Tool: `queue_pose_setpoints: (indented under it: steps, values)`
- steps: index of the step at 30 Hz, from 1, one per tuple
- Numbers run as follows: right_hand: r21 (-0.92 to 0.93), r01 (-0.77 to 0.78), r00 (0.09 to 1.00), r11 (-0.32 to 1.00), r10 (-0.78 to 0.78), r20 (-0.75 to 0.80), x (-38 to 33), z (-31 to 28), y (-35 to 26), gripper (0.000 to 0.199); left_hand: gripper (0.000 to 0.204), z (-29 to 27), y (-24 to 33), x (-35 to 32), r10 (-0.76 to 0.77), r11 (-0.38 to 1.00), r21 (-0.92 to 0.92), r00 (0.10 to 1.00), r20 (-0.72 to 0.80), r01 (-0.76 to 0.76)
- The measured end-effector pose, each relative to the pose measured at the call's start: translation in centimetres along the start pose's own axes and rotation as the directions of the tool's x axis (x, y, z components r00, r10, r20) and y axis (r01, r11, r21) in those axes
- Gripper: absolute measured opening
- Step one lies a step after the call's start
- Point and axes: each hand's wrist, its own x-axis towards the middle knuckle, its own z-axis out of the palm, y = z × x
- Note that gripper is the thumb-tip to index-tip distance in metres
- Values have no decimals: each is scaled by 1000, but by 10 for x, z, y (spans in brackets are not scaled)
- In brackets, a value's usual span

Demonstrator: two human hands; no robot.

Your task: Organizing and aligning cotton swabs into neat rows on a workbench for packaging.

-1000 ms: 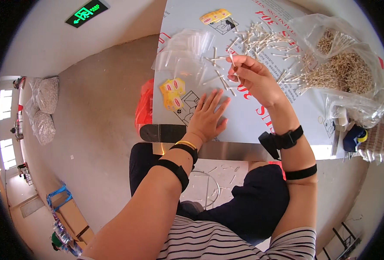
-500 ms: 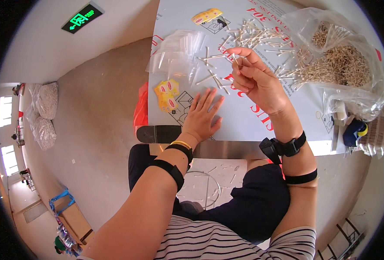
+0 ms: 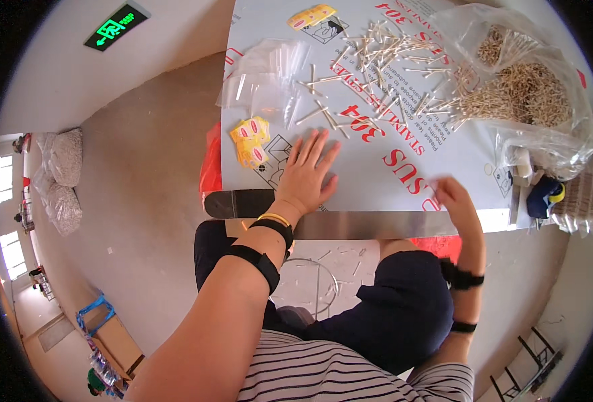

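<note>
My left hand (image 3: 306,175) lies flat on the printed, film-covered table (image 3: 363,191), fingers stretched and holding nothing. Just beyond its fingertips are a few loose cotton swabs (image 3: 337,122). To its left lie yellow paper packets (image 3: 250,143), and farther off a stack of clear plastic bags (image 3: 264,77). My right hand (image 3: 455,201) hovers over the table's near right edge with fingers curled; motion smears them, so I cannot see whether they hold anything. A bigger heap of cotton swabs (image 3: 387,50) is spread across the far middle.
A large clear bag (image 3: 564,144) full of cotton swabs lies open at the far right. Near it, a dark blue tape dispenser (image 3: 543,197) sits at the table corner. A black strip (image 3: 239,204) lies along the front left edge. Another yellow packet (image 3: 312,17) is at the back.
My right hand has drawn back from above the swabs toward the table's near right edge. My left hand stays flat in the same place on the table.
</note>
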Motion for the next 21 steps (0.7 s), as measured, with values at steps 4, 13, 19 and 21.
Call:
queue_pose_setpoints:
  steps: [4,13,19,21]
  values:
    - [-91,-295,956,951,294,-25,-100,-46,54,15,70,-3,-3,-1,-1,1000,8,1000,-9,1]
    - [-373,-180,870,910,-30,-493,-64,-47,33,16,70,0,0,1,-17,999,41,1000,2,17]
    - [-253,279,940,927,-317,-127,67,56,-102,13,71,-1,-4,-2,-13,999,46,1000,15,13]
    - [-323,446,884,834,-467,16,102,84,-127,13,70,0,-4,-3,-18,997,72,1000,4,17]
